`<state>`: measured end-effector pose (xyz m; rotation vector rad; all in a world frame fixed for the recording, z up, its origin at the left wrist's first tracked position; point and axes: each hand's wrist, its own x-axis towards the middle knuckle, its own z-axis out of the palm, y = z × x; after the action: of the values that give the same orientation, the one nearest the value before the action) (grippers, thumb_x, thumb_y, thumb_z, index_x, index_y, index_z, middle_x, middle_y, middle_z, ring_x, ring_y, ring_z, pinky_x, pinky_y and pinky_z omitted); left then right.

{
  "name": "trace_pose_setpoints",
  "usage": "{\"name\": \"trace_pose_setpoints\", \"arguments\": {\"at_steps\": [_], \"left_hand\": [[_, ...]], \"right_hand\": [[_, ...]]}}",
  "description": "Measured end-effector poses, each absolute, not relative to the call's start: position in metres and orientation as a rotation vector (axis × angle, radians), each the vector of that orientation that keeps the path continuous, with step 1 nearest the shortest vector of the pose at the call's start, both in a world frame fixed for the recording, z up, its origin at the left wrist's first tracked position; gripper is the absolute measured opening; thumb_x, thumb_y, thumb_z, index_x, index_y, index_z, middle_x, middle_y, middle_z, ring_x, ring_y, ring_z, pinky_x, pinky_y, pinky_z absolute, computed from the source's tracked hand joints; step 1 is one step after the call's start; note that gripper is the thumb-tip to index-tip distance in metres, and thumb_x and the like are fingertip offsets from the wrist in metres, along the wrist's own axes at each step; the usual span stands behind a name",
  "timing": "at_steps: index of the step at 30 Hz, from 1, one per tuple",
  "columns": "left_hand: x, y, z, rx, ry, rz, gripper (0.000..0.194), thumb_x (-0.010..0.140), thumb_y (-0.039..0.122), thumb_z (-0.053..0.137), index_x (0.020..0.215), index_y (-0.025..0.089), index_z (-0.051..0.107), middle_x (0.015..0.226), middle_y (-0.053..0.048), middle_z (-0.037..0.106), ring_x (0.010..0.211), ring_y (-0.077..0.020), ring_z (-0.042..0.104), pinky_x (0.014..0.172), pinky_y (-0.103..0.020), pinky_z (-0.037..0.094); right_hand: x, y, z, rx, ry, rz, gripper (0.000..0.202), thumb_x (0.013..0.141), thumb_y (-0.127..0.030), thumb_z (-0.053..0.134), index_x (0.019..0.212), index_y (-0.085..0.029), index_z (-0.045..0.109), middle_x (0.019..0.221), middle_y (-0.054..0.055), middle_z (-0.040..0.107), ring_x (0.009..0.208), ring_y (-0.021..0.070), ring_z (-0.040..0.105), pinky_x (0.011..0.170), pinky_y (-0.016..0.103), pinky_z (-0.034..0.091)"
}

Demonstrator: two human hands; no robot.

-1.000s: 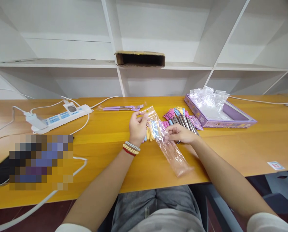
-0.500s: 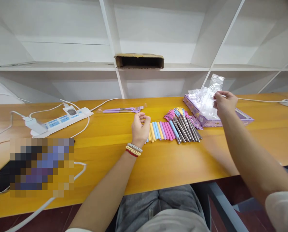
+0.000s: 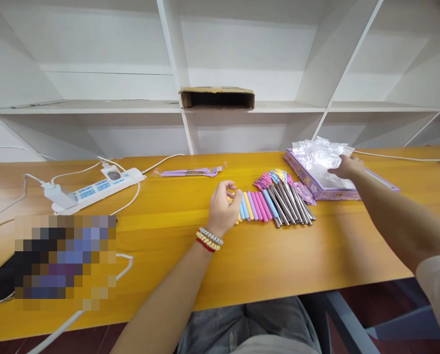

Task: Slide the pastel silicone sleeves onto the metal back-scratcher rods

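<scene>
My left hand [image 3: 223, 209] hovers over the left end of a row of coloured handles [image 3: 255, 206] in yellow, blue, purple and pink. Its fingers are loosely curled with a gap to the thumb, and no object shows in them. To the right of the row lie metal rods [image 3: 291, 204] topped with small hand-shaped heads [image 3: 277, 175], like back scratchers. My right hand [image 3: 347, 167] is over a purple box [image 3: 326, 194] heaped with clear plastic bags [image 3: 319, 152]. Its thumb and fingers are apart, and the fingertips are close to the bags.
A purple back scratcher in a clear bag [image 3: 190, 172] lies at the back. On the left are a white power strip [image 3: 102, 189] with plugs and cables, and a blurred-out patch. A cardboard box [image 3: 218, 100] sits on the white shelf [image 3: 138, 105] behind the table.
My right hand has let go of a raised clear bag and is now lower, over the heap. The left hand has barely moved over the handles. The view has shifted slightly.
</scene>
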<state>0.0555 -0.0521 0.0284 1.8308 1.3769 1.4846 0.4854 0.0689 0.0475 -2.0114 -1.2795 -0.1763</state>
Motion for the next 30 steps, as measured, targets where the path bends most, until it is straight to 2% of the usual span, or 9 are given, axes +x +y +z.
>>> {"name": "trace_pose_setpoints", "arguments": {"at_steps": [3, 6, 8, 11, 14, 17, 19, 22, 30], "left_hand": [[0.056, -0.053, 0.028, 1.878, 1.384, 1.498, 0.018, 0.085, 0.028, 0.055, 0.1, 0.02, 0.052, 0.094, -0.004, 0.062, 0.076, -0.0139, 0.058, 0.073, -0.03, 0.047], [0.057, -0.053, 0.027, 1.933, 1.391, 1.512, 0.016, 0.084, 0.026, 0.055, 0.098, 0.02, 0.052, 0.093, -0.004, 0.062, 0.076, -0.0139, 0.058, 0.074, -0.03, 0.047], [0.057, -0.053, 0.026, 1.983, 1.402, 1.504, 0.014, 0.084, 0.025, 0.055, 0.096, 0.02, 0.053, 0.092, -0.004, 0.062, 0.076, -0.0142, 0.057, 0.075, -0.031, 0.047], [0.056, -0.05, 0.025, 2.061, 1.44, 1.493, 0.011, 0.082, 0.023, 0.056, 0.092, 0.02, 0.054, 0.09, -0.004, 0.061, 0.078, -0.0151, 0.058, 0.077, -0.031, 0.046], [0.05, -0.043, 0.023, 2.098, 1.511, 1.475, 0.009, 0.081, 0.022, 0.056, 0.09, 0.019, 0.054, 0.089, -0.004, 0.06, 0.077, -0.0157, 0.057, 0.077, -0.031, 0.046], [0.039, -0.033, 0.02, 2.099, 1.621, 1.43, 0.009, 0.081, 0.023, 0.055, 0.088, 0.019, 0.055, 0.089, -0.005, 0.06, 0.077, -0.0164, 0.057, 0.075, -0.032, 0.046], [0.028, -0.026, 0.017, 2.087, 1.704, 1.394, 0.009, 0.08, 0.023, 0.055, 0.087, 0.018, 0.055, 0.089, -0.005, 0.06, 0.077, -0.0169, 0.057, 0.076, -0.032, 0.045], [0.015, -0.016, 0.012, 2.034, 1.809, 1.322, 0.008, 0.079, 0.023, 0.055, 0.086, 0.018, 0.055, 0.089, -0.005, 0.06, 0.075, -0.0173, 0.056, 0.076, -0.033, 0.045], [0.004, 0.002, 0.001, 1.93, 1.905, 1.307, 0.013, 0.08, 0.022, 0.053, 0.091, 0.017, 0.058, 0.093, -0.007, 0.065, 0.081, -0.0181, 0.06, 0.083, -0.033, 0.046]], "right_hand": [[0.482, 0.07, 0.042, -2.245, -1.227, -0.278, 0.028, 0.059, -0.023, 0.076, 0.077, -0.014, 0.057, 0.117, 0.034, 0.05, 0.108, 0.0337, 0.045, 0.077, 0.046, 0.027], [0.469, 0.068, 0.05, -2.181, -1.264, -0.318, 0.025, 0.07, -0.024, 0.068, 0.091, -0.012, 0.064, 0.119, 0.032, 0.05, 0.113, 0.0347, 0.041, 0.082, 0.049, 0.025], [0.45, 0.064, 0.061, -2.096, -1.296, -0.321, 0.027, 0.071, -0.026, 0.067, 0.094, -0.011, 0.066, 0.12, 0.03, 0.051, 0.113, 0.0354, 0.04, 0.085, 0.05, 0.024], [0.404, 0.051, 0.077, -1.829, -1.451, -0.308, 0.029, 0.073, -0.03, 0.064, 0.095, -0.011, 0.068, 0.11, 0.025, 0.056, 0.106, 0.0309, 0.046, 0.088, 0.046, 0.029], [0.342, 0.028, 0.08, -1.468, -1.684, -0.236, 0.021, 0.074, -0.026, 0.061, 0.089, -0.012, 0.066, 0.093, 0.015, 0.061, 0.095, 0.0258, 0.052, 0.085, 0.04, 0.036], [0.284, 0.002, 0.067, -1.22, -1.877, -0.194, 0.016, 0.078, -0.026, 0.056, 0.088, -0.017, 0.063, 0.094, 0.01, 0.064, 0.093, 0.0251, 0.055, 0.083, 0.04, 0.038], [0.256, -0.01, 0.054, -1.195, -1.931, -0.249, 0.014, 0.079, -0.026, 0.055, 0.087, -0.018, 0.063, 0.099, 0.01, 0.064, 0.098, 0.0264, 0.054, 0.084, 0.041, 0.035], [0.236, -0.02, 0.035, -1.223, -1.977, -0.291, 0.012, 0.082, -0.025, 0.052, 0.081, -0.018, 0.062, 0.093, 0.009, 0.065, 0.094, 0.0247, 0.053, 0.082, 0.04, 0.031], [0.242, -0.026, 0.012, -1.16, -2.184, -0.248, 0.016, 0.083, -0.026, 0.052, 0.081, -0.017, 0.064, 0.091, 0.009, 0.067, 0.092, 0.0243, 0.054, 0.084, 0.04, 0.028]]}}
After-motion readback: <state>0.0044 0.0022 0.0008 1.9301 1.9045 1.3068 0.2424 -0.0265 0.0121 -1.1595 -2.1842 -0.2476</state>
